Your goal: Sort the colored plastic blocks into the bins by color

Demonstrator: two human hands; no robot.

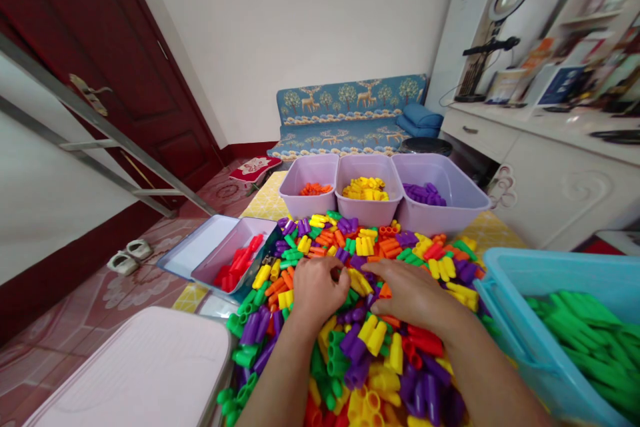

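Observation:
Over a big heap of small plastic tube pieces [373, 333], many joined side by side, both my hands reach in from below. The pieces are yellow, green, purple, orange and red. My left hand [320, 287] is closed, its fingers curled in and thumb toward them; whatever is inside the curl is hidden. To its right, my right hand [413, 290] lies low on the heap, thumb and fingers apart, with nothing visibly held. Yellow pieces [359, 282] show between the two hands.
Behind the heap stand three lilac bins with orange [316, 189], yellow [366, 189] and purple pieces [425, 194]. At left, a lilac bin [210, 270] holds red pieces; at right, a blue bin [520, 340] holds green ones. A pale lid [140, 373] lies front left.

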